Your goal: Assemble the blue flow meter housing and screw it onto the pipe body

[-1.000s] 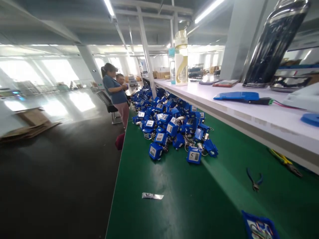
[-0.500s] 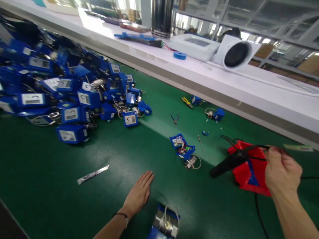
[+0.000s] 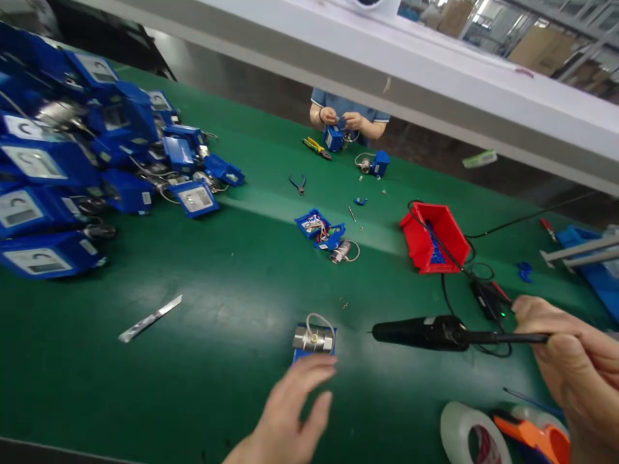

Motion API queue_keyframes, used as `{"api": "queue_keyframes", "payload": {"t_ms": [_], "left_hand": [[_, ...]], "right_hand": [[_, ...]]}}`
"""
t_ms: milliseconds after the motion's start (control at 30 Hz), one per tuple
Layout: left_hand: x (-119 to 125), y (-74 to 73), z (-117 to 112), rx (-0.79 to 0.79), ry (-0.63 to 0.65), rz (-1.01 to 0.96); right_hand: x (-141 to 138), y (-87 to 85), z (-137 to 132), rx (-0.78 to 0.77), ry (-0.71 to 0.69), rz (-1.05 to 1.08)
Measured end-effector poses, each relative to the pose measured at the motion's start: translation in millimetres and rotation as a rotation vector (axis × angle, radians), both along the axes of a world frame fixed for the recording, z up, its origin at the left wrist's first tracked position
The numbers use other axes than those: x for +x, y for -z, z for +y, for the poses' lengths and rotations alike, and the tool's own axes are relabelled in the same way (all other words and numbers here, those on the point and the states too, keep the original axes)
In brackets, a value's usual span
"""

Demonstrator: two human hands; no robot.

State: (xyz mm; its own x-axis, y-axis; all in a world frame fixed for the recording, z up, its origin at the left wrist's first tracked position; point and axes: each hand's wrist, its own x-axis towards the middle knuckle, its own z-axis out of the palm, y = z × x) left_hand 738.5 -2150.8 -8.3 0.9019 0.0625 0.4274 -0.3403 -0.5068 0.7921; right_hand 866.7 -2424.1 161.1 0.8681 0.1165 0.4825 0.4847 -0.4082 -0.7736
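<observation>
Green matting [image 3: 232, 270] covers a long factory bench beneath a pale overhead shelf [image 3: 435, 71], with a heap of blue housings [image 3: 72, 161] pushed to one side, out of the working space. At the near edge, the person's left hand [image 3: 290, 419] hovers with fingers spread and nothing in it, just short of a small blue unit with a metal fitting [image 3: 313, 338] lying flat on the mat. The right hand [image 3: 575, 367] is closed around the cord end of a black electric driver [image 3: 420, 332], held level with its tip aimed toward that unit; the cable loops back past a red parts bin [image 3: 435, 238] set within arm's reach. An opened blue housing with loose wires [image 3: 322, 232] sits mid-bench, and a roll of clear tape [image 3: 471, 438] and an orange-handled tool [image 3: 536, 438] lie close by the right wrist. Across the bench, a co-worker's hands [image 3: 341, 119] grip another blue unit, pliers [image 3: 316, 147] beside them.
</observation>
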Motion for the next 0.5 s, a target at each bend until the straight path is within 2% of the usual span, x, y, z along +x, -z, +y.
{"api": "queue_keyframes", "payload": {"t_ms": [33, 67, 133, 200, 333, 400, 500], "left_hand": [[-1.4, -5.8, -21.3, 0.0, 0.103, 0.022], [0.9, -10.5, -41.7, 0.0, 0.155, 0.089], [14.9, -15.4, -74.9, -0.026, 0.148, 0.185], [35.8, -14.0, -94.3, -0.066, 0.135, 0.246], [67.0, -3.7, -101.4, -0.072, 0.237, 0.248], [69.0, -0.5, -100.3, -0.044, 0.348, 0.277], [59.0, 1.1, -101.2, -0.068, 0.447, 0.374]], "right_hand": [[-2.8, -1.0, 2.0, 0.001, -0.04, 0.007], [-3.8, -2.3, 3.6, 0.01, -0.093, 0.019], [-1.1, -5.2, 5.1, 0.045, -0.2, 0.024], [5.1, -7.8, 5.3, 0.093, -0.294, 0.001], [18.3, -5.4, 5.7, 0.242, -0.357, 0.06], [22.8, 2.5, 3.7, 0.309, -0.287, 0.065], [25.2, 24.6, -5.4, 0.448, -0.078, 0.061]]}}
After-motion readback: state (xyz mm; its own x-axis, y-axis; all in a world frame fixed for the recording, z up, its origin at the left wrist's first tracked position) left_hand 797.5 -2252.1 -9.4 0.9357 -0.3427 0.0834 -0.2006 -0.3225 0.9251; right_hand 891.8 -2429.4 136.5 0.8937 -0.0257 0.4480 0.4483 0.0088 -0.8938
